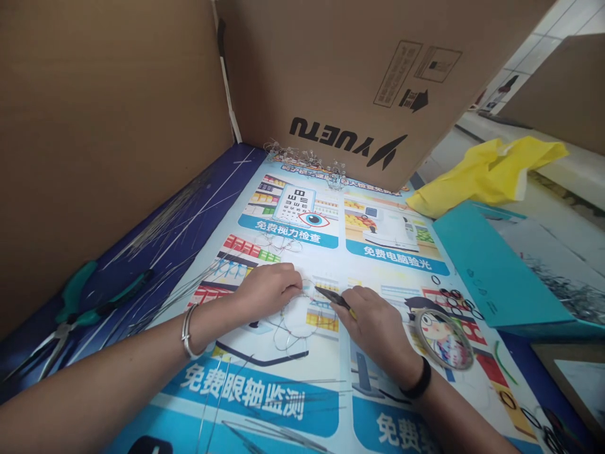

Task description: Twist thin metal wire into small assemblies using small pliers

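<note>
My left hand (268, 289), with a metal bangle at its wrist, pinches a thin wire shape (289, 347) made of several loops, which hangs just below the fingers over the printed poster. My right hand (375, 325), with a black band at its wrist, is closed round small pliers (333, 296). Their dark, pointed jaws aim left, close to the wire near my left fingertips; whether they touch it I cannot tell. Another looped wire piece (281, 241) lies just beyond my left hand. Loose straight wires (278, 435) lie on the poster nearest me.
Green-handled pliers (69, 321) lie at the left. Cardboard walls (340, 75) stand behind and left. Finished-looking wire pieces (307, 157) cluster at the back. On the right are a roll of clear tape (444, 338), black rings (454, 302), a teal folder (491, 271) and yellow plastic (486, 173).
</note>
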Tool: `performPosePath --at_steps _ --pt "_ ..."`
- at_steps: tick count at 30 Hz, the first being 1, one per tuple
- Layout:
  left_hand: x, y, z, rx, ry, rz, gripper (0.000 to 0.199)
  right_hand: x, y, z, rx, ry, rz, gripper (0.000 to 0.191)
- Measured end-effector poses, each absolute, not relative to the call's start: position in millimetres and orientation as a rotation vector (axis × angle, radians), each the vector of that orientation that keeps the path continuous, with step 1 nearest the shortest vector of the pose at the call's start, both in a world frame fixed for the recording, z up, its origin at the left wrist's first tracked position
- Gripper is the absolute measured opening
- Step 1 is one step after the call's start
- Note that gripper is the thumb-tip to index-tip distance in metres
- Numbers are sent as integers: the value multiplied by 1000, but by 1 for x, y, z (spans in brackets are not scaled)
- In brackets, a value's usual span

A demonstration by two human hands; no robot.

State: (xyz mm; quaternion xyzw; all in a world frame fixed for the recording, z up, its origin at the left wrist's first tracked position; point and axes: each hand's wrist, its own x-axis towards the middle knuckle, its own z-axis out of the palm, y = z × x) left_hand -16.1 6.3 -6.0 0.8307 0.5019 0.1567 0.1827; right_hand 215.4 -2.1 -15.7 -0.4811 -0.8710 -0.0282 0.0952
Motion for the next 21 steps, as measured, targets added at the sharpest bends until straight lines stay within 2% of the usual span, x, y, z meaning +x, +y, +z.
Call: performPosePath --at_steps 9,21 --pt "-17 6 -12 2489 1343 424 18 217 -3 -15 -1448 -2543 -42 24" --pt "-18 5 -7 2234 1347 632 21 214 -2 -11 -1484 -2573 -62 22"
